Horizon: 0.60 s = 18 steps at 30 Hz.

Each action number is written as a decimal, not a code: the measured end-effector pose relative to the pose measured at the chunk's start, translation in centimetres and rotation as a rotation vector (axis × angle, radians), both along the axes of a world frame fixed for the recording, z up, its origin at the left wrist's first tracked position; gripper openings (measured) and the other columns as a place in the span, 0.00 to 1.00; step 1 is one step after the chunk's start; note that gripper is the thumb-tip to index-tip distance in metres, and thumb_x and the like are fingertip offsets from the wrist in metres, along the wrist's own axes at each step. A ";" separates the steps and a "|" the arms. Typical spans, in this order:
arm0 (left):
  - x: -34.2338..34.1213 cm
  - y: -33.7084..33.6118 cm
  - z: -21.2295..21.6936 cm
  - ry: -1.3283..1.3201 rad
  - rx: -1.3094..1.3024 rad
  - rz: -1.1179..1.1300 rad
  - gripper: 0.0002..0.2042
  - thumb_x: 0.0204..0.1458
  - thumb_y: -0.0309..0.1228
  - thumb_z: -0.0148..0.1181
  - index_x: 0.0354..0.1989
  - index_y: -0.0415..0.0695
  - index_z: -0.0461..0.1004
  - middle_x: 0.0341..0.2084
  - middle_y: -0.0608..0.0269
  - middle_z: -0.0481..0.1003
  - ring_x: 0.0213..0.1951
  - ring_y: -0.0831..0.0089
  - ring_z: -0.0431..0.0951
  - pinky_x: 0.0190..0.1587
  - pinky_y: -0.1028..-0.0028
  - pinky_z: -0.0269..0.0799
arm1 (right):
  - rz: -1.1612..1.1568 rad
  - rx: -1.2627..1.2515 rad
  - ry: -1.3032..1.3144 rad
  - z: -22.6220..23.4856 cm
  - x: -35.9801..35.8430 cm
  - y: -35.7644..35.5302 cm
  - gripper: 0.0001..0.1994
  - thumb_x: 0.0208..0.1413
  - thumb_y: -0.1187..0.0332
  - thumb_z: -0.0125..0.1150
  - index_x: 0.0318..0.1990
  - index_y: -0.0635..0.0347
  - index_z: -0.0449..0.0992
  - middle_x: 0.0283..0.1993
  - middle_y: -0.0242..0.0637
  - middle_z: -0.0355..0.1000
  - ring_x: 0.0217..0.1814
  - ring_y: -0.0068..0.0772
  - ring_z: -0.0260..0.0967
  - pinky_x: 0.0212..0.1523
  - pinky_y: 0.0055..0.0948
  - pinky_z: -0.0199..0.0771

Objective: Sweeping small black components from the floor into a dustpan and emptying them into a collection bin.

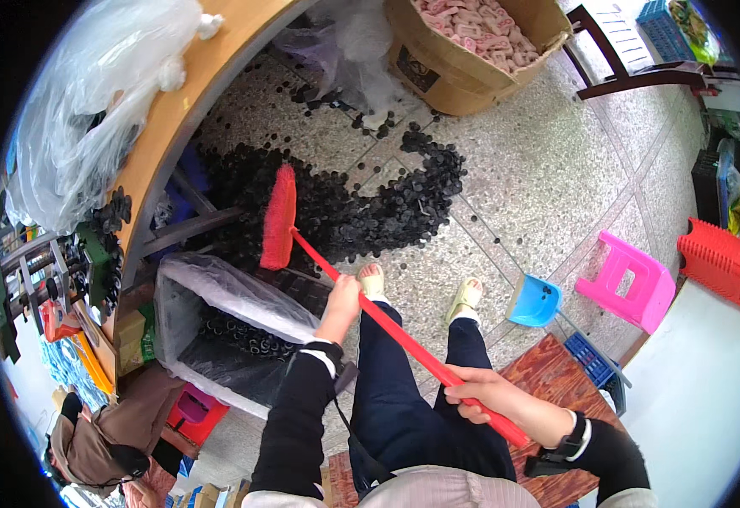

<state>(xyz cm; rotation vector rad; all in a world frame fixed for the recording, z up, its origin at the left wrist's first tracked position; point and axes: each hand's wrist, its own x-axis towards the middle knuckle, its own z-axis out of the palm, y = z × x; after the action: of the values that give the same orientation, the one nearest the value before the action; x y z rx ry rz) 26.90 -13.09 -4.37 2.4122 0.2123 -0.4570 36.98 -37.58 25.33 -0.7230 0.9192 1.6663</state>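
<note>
Gripping a red broom point(408, 342) with both hands point(338, 308) point(484, 392), its head point(280, 220) hiding black discs point(404, 199), cardboard box point(463, 91) cut off

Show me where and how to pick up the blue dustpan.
Take the dustpan by its thin handle, coming from the person's right: the handle slants out that way and looks slim enough to close around. The pan is broad and holds a few dark discs, so grabbing it there might spill them.

Head-worn fisheye, left of the side-by-side pair, looks steeply down from above and behind the fingers point(463, 390). Near view of those, forearms point(296, 423) entering below them; floor point(548, 161) farther off, beneath and beyond.
</note>
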 end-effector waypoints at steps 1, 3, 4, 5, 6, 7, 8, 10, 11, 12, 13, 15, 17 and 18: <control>0.2 -2.2 0.7 0.045 -0.040 0.077 0.04 0.34 0.27 0.51 0.15 0.42 0.72 0.23 0.53 0.67 0.37 0.54 0.66 0.41 0.65 0.63 | 0.066 -0.045 -0.038 0.7 0.4 -1.3 0.22 0.50 0.75 0.49 0.54 0.48 0.59 0.24 0.27 0.57 0.13 0.14 0.50 0.10 0.14 0.48; 1.4 -7.0 -0.2 -0.038 0.007 -0.032 0.04 0.34 0.26 0.51 0.14 0.41 0.71 0.20 0.54 0.68 0.35 0.56 0.68 0.40 0.64 0.63 | 0.128 -0.127 -0.053 1.7 1.9 -5.4 0.25 0.49 0.77 0.49 0.56 0.48 0.57 0.23 0.28 0.57 0.13 0.15 0.50 0.10 0.15 0.48; 2.7 -9.4 0.1 -0.052 0.028 -0.063 0.04 0.33 0.26 0.52 0.14 0.41 0.71 0.19 0.54 0.68 0.34 0.57 0.68 0.40 0.64 0.63 | 0.122 -0.166 -0.035 2.1 3.5 -7.3 0.25 0.49 0.77 0.49 0.56 0.48 0.58 0.23 0.28 0.57 0.13 0.15 0.50 0.10 0.15 0.48; 3.8 -12.1 0.0 -0.023 -0.026 -0.039 0.03 0.33 0.26 0.52 0.13 0.42 0.71 0.19 0.54 0.68 0.33 0.57 0.68 0.39 0.65 0.63 | 0.148 -0.181 -0.061 2.4 4.6 -9.3 0.25 0.48 0.77 0.50 0.56 0.49 0.58 0.23 0.28 0.57 0.13 0.15 0.50 0.10 0.15 0.48; 4.5 -14.2 -0.1 0.009 -0.069 -0.013 0.03 0.32 0.26 0.52 0.13 0.42 0.71 0.18 0.54 0.68 0.32 0.58 0.68 0.39 0.65 0.63 | 0.176 -0.184 -0.086 2.8 5.5 -11.2 0.25 0.48 0.77 0.50 0.56 0.49 0.57 0.23 0.28 0.57 0.13 0.15 0.51 0.10 0.16 0.48; 4.7 -16.9 -0.5 -0.091 -0.071 -0.027 0.03 0.32 0.26 0.53 0.13 0.43 0.71 0.19 0.55 0.68 0.32 0.58 0.68 0.38 0.66 0.63 | 0.189 -0.182 -0.098 3.3 6.1 -13.4 0.24 0.49 0.77 0.49 0.56 0.51 0.57 0.23 0.28 0.58 0.14 0.15 0.50 0.11 0.15 0.48; 4.8 -19.5 -0.8 -0.020 -0.047 0.001 0.03 0.32 0.26 0.53 0.12 0.43 0.71 0.19 0.56 0.68 0.32 0.58 0.68 0.37 0.66 0.63 | 0.199 -0.180 -0.110 3.8 6.5 -15.4 0.23 0.50 0.76 0.48 0.56 0.53 0.56 0.24 0.28 0.58 0.14 0.14 0.50 0.11 0.14 0.47; 6.1 -24.6 0.0 -0.079 -0.174 0.053 0.03 0.33 0.26 0.53 0.14 0.43 0.72 0.20 0.54 0.70 0.32 0.56 0.69 0.37 0.65 0.64 | 0.243 -0.190 -0.134 5.5 7.8 -18.9 0.23 0.50 0.76 0.48 0.56 0.54 0.56 0.24 0.28 0.58 0.14 0.14 0.50 0.11 0.14 0.48; 8.8 -28.5 -0.2 -0.043 -0.210 -0.007 0.04 0.34 0.25 0.52 0.14 0.41 0.71 0.21 0.53 0.71 0.33 0.55 0.70 0.36 0.63 0.65 | 0.169 -0.268 -0.134 8.0 8.7 -20.7 0.23 0.50 0.77 0.47 0.56 0.53 0.56 0.24 0.28 0.58 0.14 0.14 0.51 0.11 0.14 0.48; 8.8 -29.2 -0.2 0.057 -0.166 -0.049 0.05 0.36 0.25 0.51 0.14 0.40 0.71 0.22 0.52 0.71 0.34 0.54 0.70 0.35 0.61 0.66 | 0.110 -0.261 -0.076 7.7 9.1 -22.3 0.23 0.50 0.77 0.47 0.56 0.53 0.57 0.23 0.28 0.58 0.13 0.15 0.51 0.11 0.14 0.49; 8.0 -29.5 0.1 0.076 -0.129 -0.051 0.05 0.36 0.25 0.51 0.14 0.40 0.71 0.22 0.52 0.71 0.34 0.54 0.70 0.35 0.61 0.66 | 0.117 -0.230 -0.084 7.3 9.1 -23.4 0.23 0.51 0.77 0.46 0.57 0.53 0.56 0.24 0.28 0.58 0.13 0.14 0.50 0.11 0.14 0.49; 9.9 -32.5 3.9 0.137 -0.241 -0.064 0.07 0.39 0.28 0.51 0.15 0.40 0.72 0.24 0.51 0.72 0.34 0.53 0.71 0.36 0.62 0.67 | 0.092 -0.256 -0.085 8.2 8.8 -25.9 0.23 0.50 0.77 0.46 0.56 0.55 0.56 0.23 0.28 0.57 0.14 0.14 0.50 0.11 0.14 0.49; 8.8 -33.3 3.3 0.109 -0.178 -0.089 0.07 0.39 0.29 0.51 0.16 0.41 0.73 0.24 0.51 0.72 0.34 0.54 0.71 0.37 0.62 0.67 | 0.069 -0.254 -0.085 9.2 8.2 -27.2 0.23 0.50 0.78 0.46 0.56 0.56 0.56 0.23 0.28 0.57 0.14 0.13 0.50 0.11 0.13 0.49; 8.6 -33.6 3.4 0.079 -0.132 -0.096 0.08 0.39 0.30 0.51 0.16 0.42 0.73 0.24 0.50 0.72 0.34 0.55 0.72 0.37 0.62 0.67 | 0.016 -0.227 -0.081 9.9 8.1 -27.9 0.22 0.51 0.76 0.46 0.56 0.58 0.56 0.23 0.28 0.58 0.14 0.14 0.52 0.11 0.14 0.50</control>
<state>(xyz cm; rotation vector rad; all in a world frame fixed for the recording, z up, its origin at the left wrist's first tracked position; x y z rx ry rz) 35.49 -46.69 -0.97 2.2844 0.0975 -0.5920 45.05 -65.52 35.21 -0.9464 1.0573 1.5495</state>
